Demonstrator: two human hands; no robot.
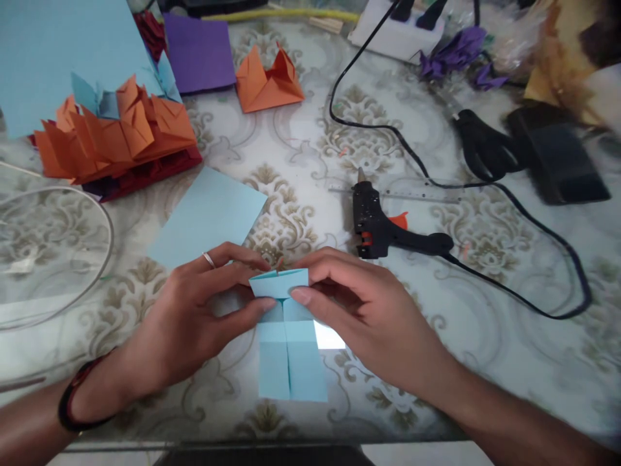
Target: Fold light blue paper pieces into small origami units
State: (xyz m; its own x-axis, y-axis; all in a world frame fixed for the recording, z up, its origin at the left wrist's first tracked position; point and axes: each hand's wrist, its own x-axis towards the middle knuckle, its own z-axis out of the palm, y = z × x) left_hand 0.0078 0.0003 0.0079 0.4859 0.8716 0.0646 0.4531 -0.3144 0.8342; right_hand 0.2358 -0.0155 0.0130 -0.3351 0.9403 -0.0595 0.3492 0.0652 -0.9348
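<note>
A light blue folded paper lies near the table's front edge, its two long sides meeting along a middle slit. Both hands pinch its far end, where a short flap is bent up. My left hand has the thumb on the near side and the fingers behind. Opposite it, my right hand grips the other corner in the same way, thumb in front. Just beyond the left hand is a flat light blue square sheet. A black glue gun rests past the right hand, its nozzle pointing away.
Folded orange papers are stacked at the left by a white hoop. Farther back are a purple square and one orange folded piece. A black cord, scissors and a white power strip occupy the right.
</note>
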